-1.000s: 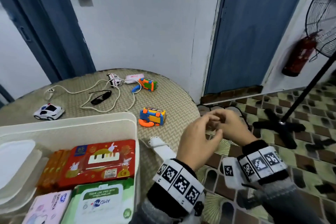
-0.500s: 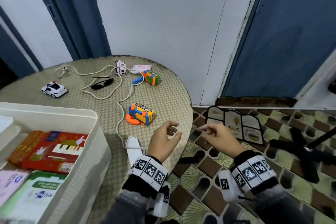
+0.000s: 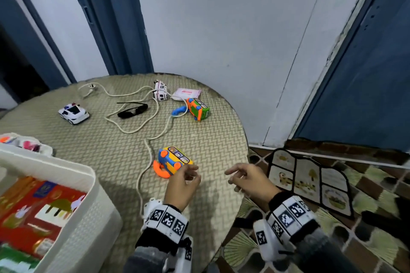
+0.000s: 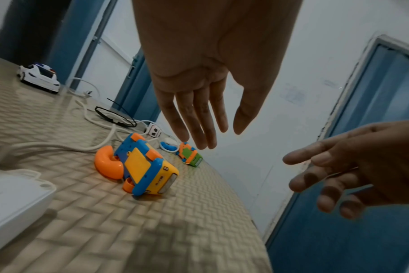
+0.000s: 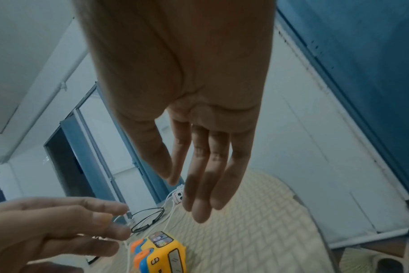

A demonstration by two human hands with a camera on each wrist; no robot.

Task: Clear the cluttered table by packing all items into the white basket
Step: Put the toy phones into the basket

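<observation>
A white basket (image 3: 73, 224) stands at the near left edge of the round woven surface (image 3: 213, 139), holding a red box (image 3: 37, 210) and green and pink packs that are only partly in view. Beyond the basket's far rim lies a crumpled white packet (image 3: 28, 145), and farther back from the basket a toy police car (image 3: 73, 113) sits alone. To the right of the basket, a yellow and blue toy phone (image 3: 172, 162) with an orange handset rests on the surface, a white cord (image 3: 142, 175) running just beside it. The left hand (image 3: 180, 186) hovers over the surface just on the near side of that phone, fingers relaxed and loosely spread, holding nothing; the left wrist view shows them extended and clear of the toy. The right hand (image 3: 248, 182) hangs farther right of the basket, at the surface's edge, fingers likewise loose and empty, a gap between the two hands. Toward the wall, well back from the basket, the cord loops around black sunglasses (image 3: 133, 111) and reaches a white power strip (image 3: 160, 93), with a pink and white pack (image 3: 187, 93) and an orange and green toy (image 3: 197, 109) with a blue handle just beside it. A white adapter (image 4: 14, 199) lies on the surface between the basket and the left wrist.
</observation>
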